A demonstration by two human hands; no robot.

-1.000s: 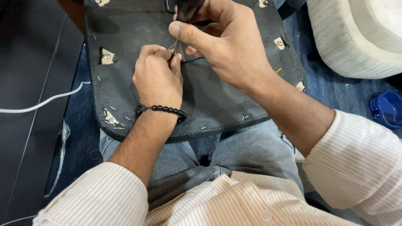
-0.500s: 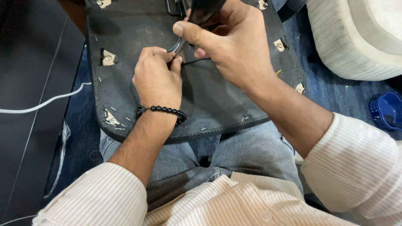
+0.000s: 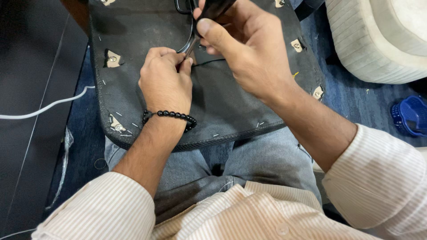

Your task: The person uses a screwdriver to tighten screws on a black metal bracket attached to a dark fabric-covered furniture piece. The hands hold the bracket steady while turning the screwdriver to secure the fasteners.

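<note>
1. Since the earlier frame, our right hand (image 3: 249,53) had lifted its dark-handled tool (image 3: 192,41) toward twelve o'clock.
2. Our left hand (image 3: 165,82) stayed fisted, pinching at the tool's tip on the black fabric-covered panel (image 3: 231,106) across our lap.
3. We judged prying underway; next, steady leverage.

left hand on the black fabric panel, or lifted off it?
Touching. The head view shows the left hand curled knuckles-up and pressed onto the black fabric panel, with no gap under it, beside the tool in the right hand.

We get one view, head-worn, looking steeply down and close on the black panel (image 3: 222,102) across our lap. The panel fills the upper middle; its far edge runs off the top, floor showing either side.
</note>
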